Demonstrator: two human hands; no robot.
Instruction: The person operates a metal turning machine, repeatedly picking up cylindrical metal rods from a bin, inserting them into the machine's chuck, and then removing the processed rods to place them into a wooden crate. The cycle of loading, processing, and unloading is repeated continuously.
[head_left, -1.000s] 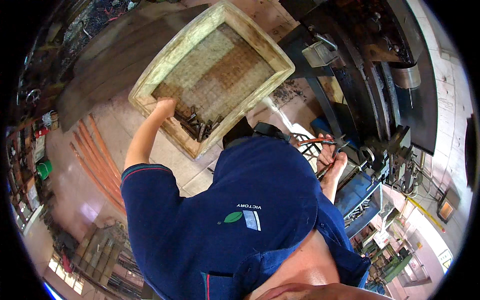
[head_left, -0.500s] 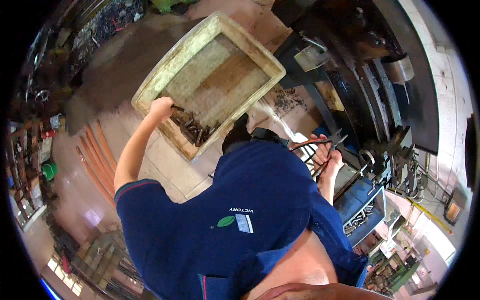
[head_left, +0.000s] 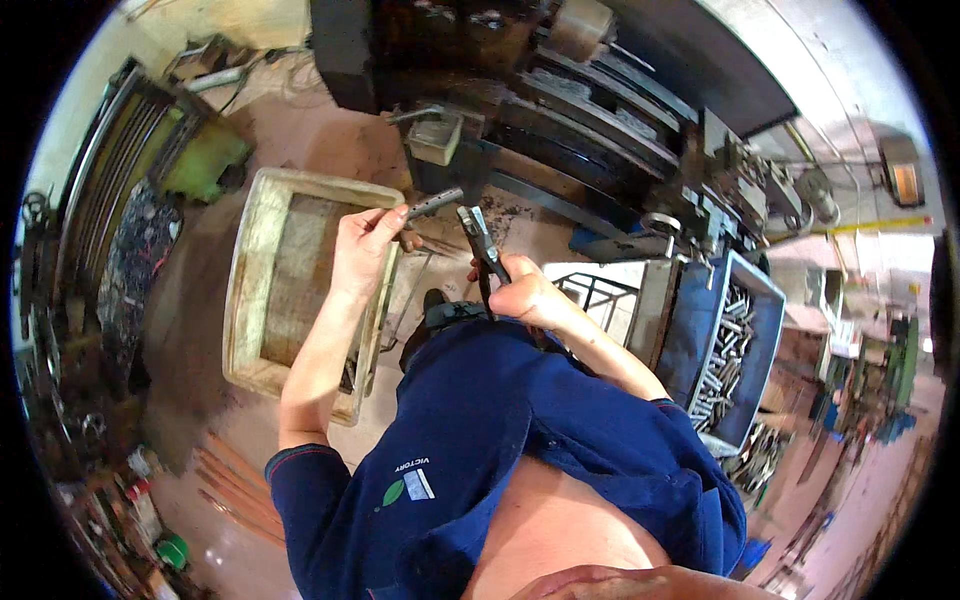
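Note:
My left hand (head_left: 362,245) is closed, pinching a short dark metal tube (head_left: 436,203) with small holes along its side. The tube points to the right, over the right rim of a worn cream tub (head_left: 243,285). In my right hand (head_left: 528,292) is a pair of pliers (head_left: 480,238), gripped by the handles. Their jaws point up toward the tube's free end, a small gap away from it. My left forearm hides part of the tub and most of the dark metal pieces in its near end.
A lathe (head_left: 600,130) stands ahead and to the right. Beside me on the right is a blue crate (head_left: 775,330) holding many metal pieces (head_left: 725,365). A small pale box (head_left: 435,138) sits beyond the tube. Copper-coloured bars (head_left: 235,490) lie on the floor at left.
My left hand has come up out of the tub with the metal tube. The pliers have moved in front of me, jaws toward the tube. My view has turned right toward the lathe.

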